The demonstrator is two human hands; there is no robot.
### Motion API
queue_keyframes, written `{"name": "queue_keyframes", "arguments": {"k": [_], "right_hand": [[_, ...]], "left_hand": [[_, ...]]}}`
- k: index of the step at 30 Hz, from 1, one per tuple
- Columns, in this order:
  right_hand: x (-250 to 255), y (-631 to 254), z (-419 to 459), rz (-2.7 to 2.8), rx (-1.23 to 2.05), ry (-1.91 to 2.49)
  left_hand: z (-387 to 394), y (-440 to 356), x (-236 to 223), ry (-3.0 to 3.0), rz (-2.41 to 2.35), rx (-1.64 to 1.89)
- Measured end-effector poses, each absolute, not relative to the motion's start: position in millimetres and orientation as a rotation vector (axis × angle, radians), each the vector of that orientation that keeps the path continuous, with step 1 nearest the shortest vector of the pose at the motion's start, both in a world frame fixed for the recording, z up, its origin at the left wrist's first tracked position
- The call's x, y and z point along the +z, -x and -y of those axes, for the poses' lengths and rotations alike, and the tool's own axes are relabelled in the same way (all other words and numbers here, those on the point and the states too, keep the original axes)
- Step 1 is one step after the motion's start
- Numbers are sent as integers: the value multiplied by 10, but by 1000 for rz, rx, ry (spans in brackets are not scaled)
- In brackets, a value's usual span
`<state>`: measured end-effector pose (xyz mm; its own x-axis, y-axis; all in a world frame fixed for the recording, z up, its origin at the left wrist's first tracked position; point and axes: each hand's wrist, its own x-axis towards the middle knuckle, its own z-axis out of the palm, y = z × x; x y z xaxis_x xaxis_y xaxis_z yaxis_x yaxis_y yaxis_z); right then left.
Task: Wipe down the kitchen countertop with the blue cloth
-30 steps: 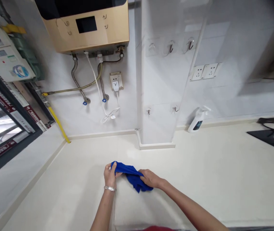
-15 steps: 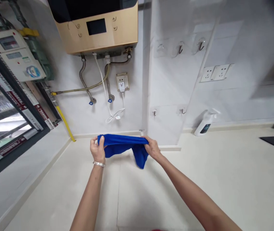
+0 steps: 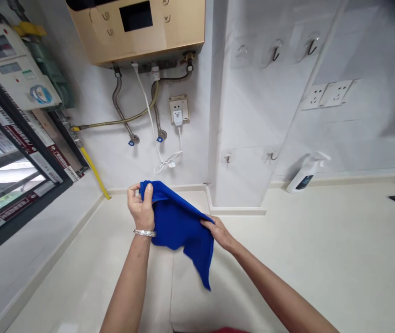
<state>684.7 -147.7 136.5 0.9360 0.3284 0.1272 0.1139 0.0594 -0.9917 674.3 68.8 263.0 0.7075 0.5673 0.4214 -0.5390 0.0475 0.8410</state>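
Note:
A blue cloth [image 3: 179, 226] hangs spread out above the cream countertop [image 3: 304, 240]. My left hand [image 3: 141, 208], with a silver bangle on its wrist, pinches the cloth's upper left corner. My right hand [image 3: 220, 231] grips the cloth's right edge lower down. One corner of the cloth droops toward the counter between my arms.
A gold water heater [image 3: 142, 27] with hoses and a plugged-in socket [image 3: 178, 111] is on the wall ahead. A white spray bottle [image 3: 304, 173] stands by the wall at right. A window [image 3: 6, 175] runs along the left. Wall hooks [image 3: 275, 53] and double sockets [image 3: 329, 94] are on the right.
The cloth has been lifted off the counter and opened out. My right hand has dropped lower than half a second ago, so the cloth now hangs slanted.

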Motion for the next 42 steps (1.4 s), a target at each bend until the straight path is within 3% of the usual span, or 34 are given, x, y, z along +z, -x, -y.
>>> {"name": "queue_keyframes", "arguments": {"k": [6, 14, 22, 27, 32, 42], "right_hand": [[696, -6598, 1252, -130, 416, 1191], [-14, -6526, 1693, -314, 482, 1401], [-64, -6699, 1757, -357, 368, 1537], [152, -6686, 1753, -286, 323, 1440], [595, -6622, 1852, -278, 200, 1156], [1492, -6954, 1737, 21, 16, 1369]], "left_hand": [[-774, -7016, 1763, -1822, -64, 200], [-1144, -6418, 735, -2375, -357, -310], [-528, -6127, 241, -2557, -462, -280], [-606, -6159, 375, -2258, -340, -58], [-961, -6153, 919, -1896, -298, 84], [-1251, -6649, 1689, -1823, -255, 447]]}}
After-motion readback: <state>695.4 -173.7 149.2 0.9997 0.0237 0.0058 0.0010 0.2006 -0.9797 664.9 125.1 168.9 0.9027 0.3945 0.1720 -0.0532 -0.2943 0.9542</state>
